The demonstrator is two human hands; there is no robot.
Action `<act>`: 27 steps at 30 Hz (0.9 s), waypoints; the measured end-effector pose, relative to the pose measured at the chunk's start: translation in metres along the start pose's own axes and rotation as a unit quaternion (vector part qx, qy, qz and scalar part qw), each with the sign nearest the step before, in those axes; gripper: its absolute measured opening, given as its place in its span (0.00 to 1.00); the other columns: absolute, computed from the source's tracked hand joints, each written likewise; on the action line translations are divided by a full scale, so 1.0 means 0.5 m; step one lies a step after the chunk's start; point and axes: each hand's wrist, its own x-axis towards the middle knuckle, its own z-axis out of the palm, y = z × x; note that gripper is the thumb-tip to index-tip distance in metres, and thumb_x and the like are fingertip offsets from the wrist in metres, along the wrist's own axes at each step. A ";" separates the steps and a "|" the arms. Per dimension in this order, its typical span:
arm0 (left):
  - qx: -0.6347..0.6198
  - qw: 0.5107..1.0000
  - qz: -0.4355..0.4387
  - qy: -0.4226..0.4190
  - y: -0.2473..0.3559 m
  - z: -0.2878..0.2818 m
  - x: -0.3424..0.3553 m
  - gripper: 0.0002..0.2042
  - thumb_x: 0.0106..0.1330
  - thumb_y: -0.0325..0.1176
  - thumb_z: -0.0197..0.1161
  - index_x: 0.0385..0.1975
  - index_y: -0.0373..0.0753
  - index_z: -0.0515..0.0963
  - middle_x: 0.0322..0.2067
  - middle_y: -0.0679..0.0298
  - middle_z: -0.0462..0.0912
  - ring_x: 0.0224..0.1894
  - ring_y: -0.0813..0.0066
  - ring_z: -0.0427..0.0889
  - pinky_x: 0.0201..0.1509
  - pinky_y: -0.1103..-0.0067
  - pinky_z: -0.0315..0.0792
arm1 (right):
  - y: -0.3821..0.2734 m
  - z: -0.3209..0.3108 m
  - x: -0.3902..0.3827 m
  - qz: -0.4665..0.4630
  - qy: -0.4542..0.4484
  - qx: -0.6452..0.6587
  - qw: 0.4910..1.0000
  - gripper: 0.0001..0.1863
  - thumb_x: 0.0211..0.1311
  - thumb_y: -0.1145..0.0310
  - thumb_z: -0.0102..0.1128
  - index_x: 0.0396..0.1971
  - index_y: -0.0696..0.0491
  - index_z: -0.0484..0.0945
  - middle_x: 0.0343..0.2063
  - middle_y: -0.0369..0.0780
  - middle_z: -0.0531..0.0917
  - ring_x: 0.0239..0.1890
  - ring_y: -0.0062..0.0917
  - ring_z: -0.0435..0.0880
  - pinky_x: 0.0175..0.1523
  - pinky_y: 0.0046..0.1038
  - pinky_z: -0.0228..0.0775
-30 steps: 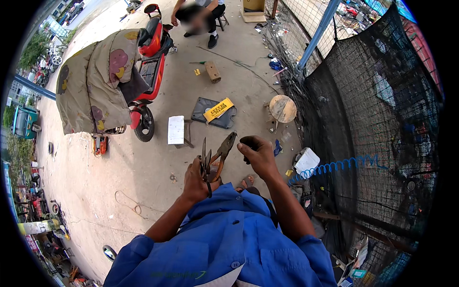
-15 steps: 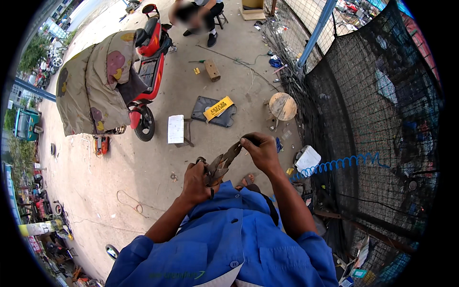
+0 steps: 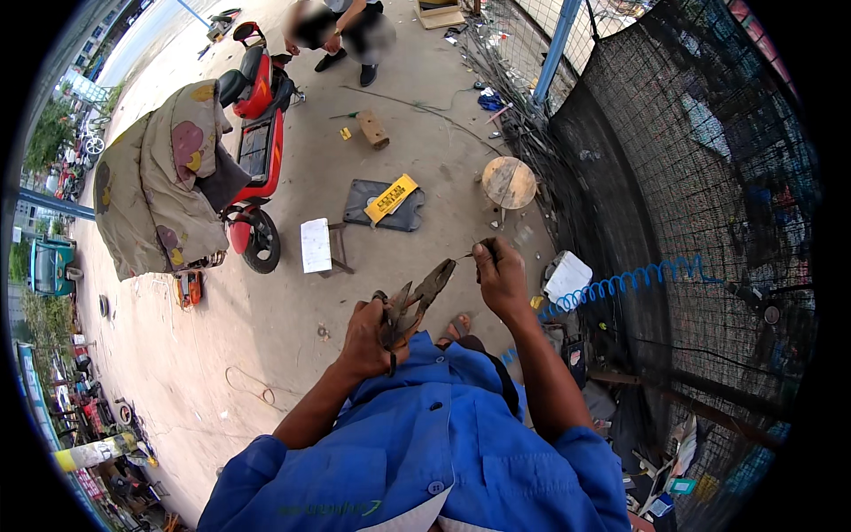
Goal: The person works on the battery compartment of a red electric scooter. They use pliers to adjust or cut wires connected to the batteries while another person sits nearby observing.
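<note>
My left hand [image 3: 365, 339] is wrapped round a pair of worn, dark pliers [image 3: 434, 282], whose jaws point up and to the right. A second pointed metal piece [image 3: 401, 300], like a blade, sticks up beside them from the same grip; its kind is unclear. My right hand [image 3: 501, 277] is closed in a pinch just right of the plier tips. From its thumb and finger a short, thin, wire-like piece [image 3: 467, 256] pokes out toward the pliers, a small gap apart from them.
Ahead on the ground lie a dark panel with a yellow plate [image 3: 391, 199], a wooden block [image 3: 373, 129] and a round wooden stool [image 3: 509, 183]. White paper [image 3: 316, 246] rests on a low stand. A red scooter [image 3: 266, 151] stands left; a person [image 3: 341, 35] sits beyond. Black netting [image 3: 683, 195] borders the right.
My right hand has moved right, away from the plier tips, and now pinches the thin piece clear of them. The pliers' jaws are more exposed. The whole view has shifted slightly.
</note>
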 end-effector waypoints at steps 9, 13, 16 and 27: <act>-0.231 0.969 -0.062 -0.060 0.016 0.034 0.028 0.28 0.41 0.31 0.72 0.45 0.33 0.68 0.44 0.55 0.77 0.45 0.72 0.76 0.52 0.77 0.67 | 0.101 -0.108 -0.027 0.098 0.039 0.163 0.981 0.13 0.68 0.65 0.56 0.29 0.60 0.74 0.14 0.35 0.75 0.16 0.17 0.75 0.21 0.22 0.66; -0.261 0.962 -0.040 -0.068 -0.007 0.054 0.042 0.27 0.44 0.31 0.72 0.45 0.32 0.69 0.43 0.57 0.77 0.44 0.74 0.75 0.50 0.78 0.69 | 0.129 -0.146 -0.031 0.101 0.058 0.124 0.985 0.18 0.70 0.61 0.55 0.25 0.59 0.76 0.15 0.34 0.75 0.15 0.15 0.71 0.20 0.21 0.63; -0.252 0.959 -0.065 -0.110 0.003 0.045 0.060 0.26 0.45 0.31 0.71 0.45 0.32 0.71 0.39 0.60 0.77 0.40 0.74 0.76 0.48 0.77 0.70 | 0.142 -0.166 -0.023 0.101 0.049 0.098 0.989 0.19 0.68 0.60 0.58 0.24 0.61 0.78 0.13 0.34 0.75 0.16 0.15 0.73 0.21 0.22 0.64; -0.316 0.927 -0.146 -0.140 0.035 0.063 0.077 0.23 0.47 0.30 0.70 0.45 0.34 0.75 0.33 0.67 0.77 0.34 0.81 0.75 0.41 0.82 0.71 | 0.146 -0.190 -0.013 0.117 0.093 0.060 0.987 0.13 0.63 0.66 0.63 0.28 0.62 0.77 0.19 0.38 0.80 0.15 0.18 0.74 0.21 0.24 0.66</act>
